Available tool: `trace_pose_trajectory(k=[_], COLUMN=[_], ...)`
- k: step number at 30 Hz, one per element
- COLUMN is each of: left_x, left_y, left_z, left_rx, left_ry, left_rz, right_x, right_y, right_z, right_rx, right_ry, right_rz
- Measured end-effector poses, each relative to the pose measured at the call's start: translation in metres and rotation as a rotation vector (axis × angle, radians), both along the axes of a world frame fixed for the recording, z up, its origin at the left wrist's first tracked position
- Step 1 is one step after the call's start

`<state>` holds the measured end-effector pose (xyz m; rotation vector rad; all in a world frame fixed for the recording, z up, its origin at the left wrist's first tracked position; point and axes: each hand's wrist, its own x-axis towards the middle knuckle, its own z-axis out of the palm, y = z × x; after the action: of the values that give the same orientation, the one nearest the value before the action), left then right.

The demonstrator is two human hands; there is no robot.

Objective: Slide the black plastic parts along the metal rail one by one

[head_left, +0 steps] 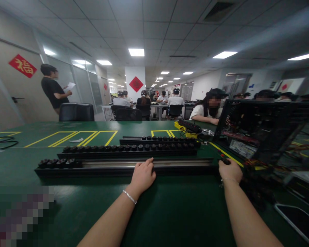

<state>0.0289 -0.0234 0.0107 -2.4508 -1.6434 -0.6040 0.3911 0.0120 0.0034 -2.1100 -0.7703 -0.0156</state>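
Three long black rails lie side by side on the green table [170, 212]. My left hand [143, 175] rests on the near edge of the nearest rail [118, 167], fingers curled over its metal channel. My right hand [230, 169] is closed round that rail's right end, with a small dark part under its fingers. The nearest rail carries a few black round caps at its left end. The middle rail [128, 150] and the far rail [159, 140] are lined with several such caps.
An open black computer case [260, 130] with wiring stands at the right. A yellow tray [187, 128] with a black strip sits behind the rails. Black cables [2, 142] lie far left. A person sits across the table; others sit and stand beyond.
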Motion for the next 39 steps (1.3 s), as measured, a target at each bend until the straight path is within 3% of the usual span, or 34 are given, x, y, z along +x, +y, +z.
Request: trace_pose_trajectory(k=[24,28,34,39], left_x=[0.0,-0.001,-0.003,-0.003], left_y=[0.001,0.001,-0.002,-0.004], left_z=[-0.001,-0.002,-0.004,-0.005], left_rx=[0.011,0.03,0.054,0.071], left_ry=[-0.008,0.002,-0.021,-0.035], left_rz=[-0.009,0.002,-0.016,-0.019], right_x=[0.012,0.02,0.04,0.045], right_y=[0.007,0.009,0.013,0.013], right_z=[-0.005,-0.012,-0.024,-0.03], right_rx=[-0.043,-0.006,-0.03,-0.089], right_ry=[-0.018,-0.047,0.073,-0.037], right_rz=[0.023,0.027,-0.01,0.021])
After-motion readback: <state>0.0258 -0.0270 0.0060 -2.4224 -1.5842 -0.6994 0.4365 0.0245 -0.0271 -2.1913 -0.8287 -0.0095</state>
